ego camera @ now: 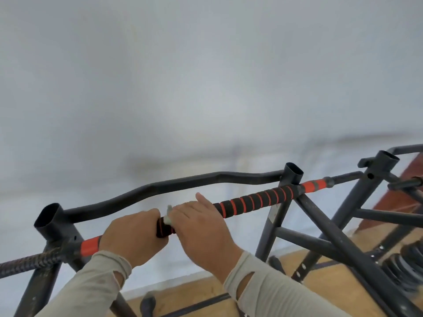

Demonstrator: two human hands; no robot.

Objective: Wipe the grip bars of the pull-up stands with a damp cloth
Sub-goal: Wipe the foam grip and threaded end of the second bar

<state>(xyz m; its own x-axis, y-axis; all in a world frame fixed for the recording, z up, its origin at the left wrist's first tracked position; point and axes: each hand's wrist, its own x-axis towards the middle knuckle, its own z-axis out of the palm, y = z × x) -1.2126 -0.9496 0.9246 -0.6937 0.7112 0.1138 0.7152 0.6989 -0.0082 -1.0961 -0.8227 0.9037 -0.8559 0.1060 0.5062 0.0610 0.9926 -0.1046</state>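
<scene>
A black foam grip bar with orange spiral stripes (256, 201) runs from lower left to upper right across a dark metal pull-up stand (272, 227). My left hand (132, 236) is wrapped around the bar near its left orange end. My right hand (201, 227) lies over the bar just to the right, thumb raised, pressing a pale cloth (169, 215) against the grip. Only a small edge of the cloth shows between the two hands.
A bent black bar (164, 186) runs behind the grip bar. A second stand (380, 177) is at the right, with stacked weight plates (405, 264) below it on a wooden floor (190, 291). A white wall fills the background.
</scene>
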